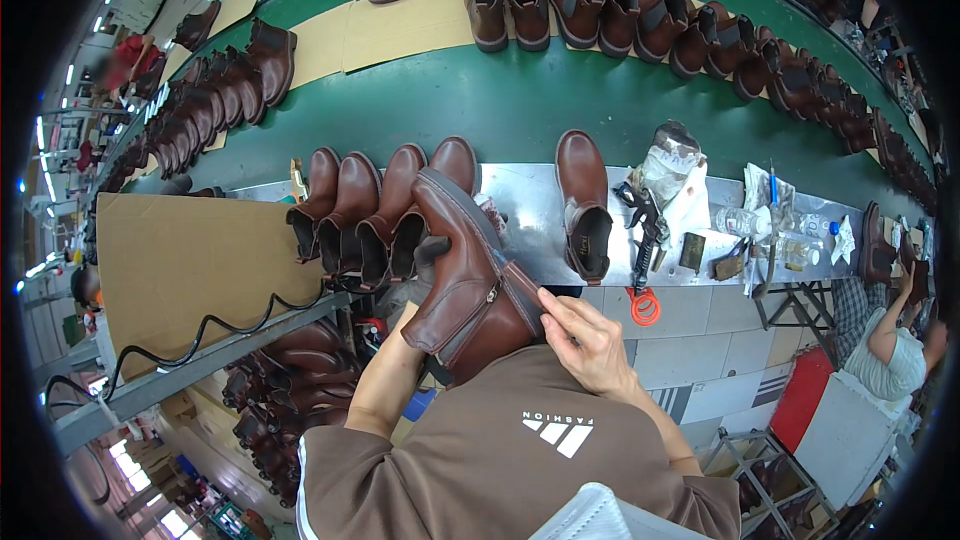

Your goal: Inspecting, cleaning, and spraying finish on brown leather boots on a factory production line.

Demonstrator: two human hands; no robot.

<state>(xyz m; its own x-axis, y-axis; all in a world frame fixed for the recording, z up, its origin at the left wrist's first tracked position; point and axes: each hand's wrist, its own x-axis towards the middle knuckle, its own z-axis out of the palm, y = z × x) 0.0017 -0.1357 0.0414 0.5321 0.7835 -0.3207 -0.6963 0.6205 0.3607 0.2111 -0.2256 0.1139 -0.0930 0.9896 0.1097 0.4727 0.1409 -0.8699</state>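
A brown leather ankle boot (452,285) with a side zip is tilted in front of my chest, its toe pointing away and up to the left. My left hand (428,252), in a dark grey glove, is closed around the boot from its left side; most of the fingers are behind the leather. My bare right hand (588,332) pinches a flat, reddish-brown strip-like piece (523,290) against the boot's sole edge near the heel. What that piece is I cannot make out. Several matching boots (345,202) stand on the bench just beyond my left hand.
One boot (582,195) stands alone on the metal bench (530,225). To its right are a black air gun (645,225), a bagged bottle (670,165) and plastic bottles (740,222). Beyond, boots line a green conveyor (400,100). Cardboard (190,280) stands left; a co-worker (890,350) sits right.
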